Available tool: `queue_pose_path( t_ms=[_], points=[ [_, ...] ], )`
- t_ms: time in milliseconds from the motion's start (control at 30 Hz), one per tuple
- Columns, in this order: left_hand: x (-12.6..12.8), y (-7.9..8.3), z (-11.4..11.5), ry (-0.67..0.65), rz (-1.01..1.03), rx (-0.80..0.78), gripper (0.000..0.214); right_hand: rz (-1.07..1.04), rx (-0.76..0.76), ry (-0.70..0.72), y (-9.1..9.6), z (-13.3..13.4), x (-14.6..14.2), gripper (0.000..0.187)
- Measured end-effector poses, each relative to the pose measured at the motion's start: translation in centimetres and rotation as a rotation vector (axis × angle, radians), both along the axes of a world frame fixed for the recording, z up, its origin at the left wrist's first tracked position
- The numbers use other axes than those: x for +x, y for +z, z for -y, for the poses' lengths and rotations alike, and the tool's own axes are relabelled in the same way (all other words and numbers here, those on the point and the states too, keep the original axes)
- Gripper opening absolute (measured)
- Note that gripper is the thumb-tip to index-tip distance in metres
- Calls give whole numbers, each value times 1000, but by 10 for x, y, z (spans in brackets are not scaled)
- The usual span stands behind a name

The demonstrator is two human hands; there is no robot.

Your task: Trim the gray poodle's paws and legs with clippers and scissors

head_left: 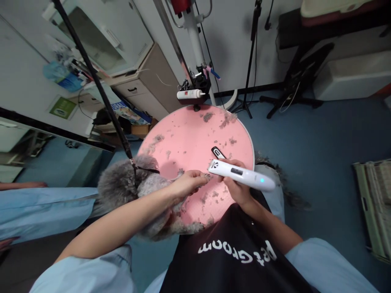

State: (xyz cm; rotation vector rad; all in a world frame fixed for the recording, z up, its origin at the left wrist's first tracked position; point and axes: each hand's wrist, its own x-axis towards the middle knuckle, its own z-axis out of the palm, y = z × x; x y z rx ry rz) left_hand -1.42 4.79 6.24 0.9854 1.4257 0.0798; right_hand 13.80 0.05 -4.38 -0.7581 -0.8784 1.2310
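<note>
A small grey fluffy dog (122, 183) lies on the round pink grooming table (189, 134), held by a black leash (106, 101) that runs up to the left. My left hand (186, 184) is closed round the dog's paw, holding it out over the table. My right hand (236, 187) grips a white electric clipper (244, 176) with a lit blue dot. The clipper's head sits right at the paw tip. A black and white object (218, 153) lies on the table just behind the clipper.
Clumps of cut grey fur (227, 119) are scattered over the pink top. A white bottle (191, 94) and tools sit on the table's post mount at the far edge. Cabinets (146, 85) stand to the left, stands and cables behind, blue floor (320, 154) to the right.
</note>
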Motion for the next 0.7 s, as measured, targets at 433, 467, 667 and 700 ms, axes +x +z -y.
queue_pose_path(
  t_ms=[433,467,667,700],
  points=[
    [3,5,-10,7,14,-22,13,-128,-126,192,1,1,34,43],
    [3,4,-10,13,16,-21,14,-118,-118,168,1,1,34,43],
    [6,0,-9,26,16,-47,20,83,-66,95,3,6,31,40],
    [6,1,-9,23,12,-55,20,95,-66,97,2,6,31,39]
  ],
)
